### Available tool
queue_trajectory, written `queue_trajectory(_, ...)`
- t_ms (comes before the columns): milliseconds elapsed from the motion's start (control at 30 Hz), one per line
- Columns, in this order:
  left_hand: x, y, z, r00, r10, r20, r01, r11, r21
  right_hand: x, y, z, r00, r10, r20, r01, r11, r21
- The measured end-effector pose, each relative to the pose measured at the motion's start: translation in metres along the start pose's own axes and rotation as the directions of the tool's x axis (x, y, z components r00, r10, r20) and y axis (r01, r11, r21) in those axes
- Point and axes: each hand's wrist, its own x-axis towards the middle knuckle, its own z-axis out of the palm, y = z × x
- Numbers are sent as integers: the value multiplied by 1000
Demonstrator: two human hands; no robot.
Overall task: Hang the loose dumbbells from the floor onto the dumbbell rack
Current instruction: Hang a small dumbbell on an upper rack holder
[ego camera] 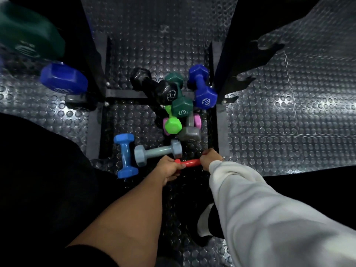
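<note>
- Red dumbbell (189, 162): low over the studded floor (289, 122), just on the near side of the grey-blue dumbbell (158, 152). Long axis runs left-right across the view.
- Left hand (170, 168): fingers curled round the red dumbbell's left end. Right hand (211, 158): closed over its right end. Only the handle shows between them.
- Both hands equally near; the weight is shared.
- Remaining pile lies beyond the grey-blue dumbbell: light blue dumbbell (126, 156) just left of it, green, black, pink and dark blue ones farther off.
- Dumbbell rack (227, 74) uprights rise beyond the pile on both sides; judged next move: lift up and away.
</note>
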Motion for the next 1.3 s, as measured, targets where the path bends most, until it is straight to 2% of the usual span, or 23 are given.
queue_trajectory(333,-55,37,-9,980,182,-77,-189,976,-109,-46,-29,-35,995,-73,-73,80,992,100)
queue_trajectory(500,-98,78,-20,921,348,-177,-358,933,-26,-76,-46,-59,981,-139,-134,168,956,240)
queue_trajectory(600,-129,109,-24,878,423,-221,-441,897,-35,-95,-61,-76,961,-187,-205,251,901,354)
queue_trajectory(700,-165,137,-35,815,520,-257,-537,844,5,-117,-80,-100,925,-238,-297,360,801,478)
queue_trajectory(833,-213,175,-50,734,636,-238,-648,761,34,-134,-100,-130,876,-316,-363,476,686,550)
queue_trajectory(967,-267,218,-61,606,762,-228,-771,633,68,-108,-122,-175,787,-456,-416,616,546,568)
queue_trajectory(1133,-336,263,-62,445,870,-213,-878,470,87,-178,-152,-248,649,-551,-524,754,380,535)
queue_trajectory(1300,-408,305,-63,293,935,-200,-947,313,77,-287,-166,-304,527,-599,-603,833,223,507)
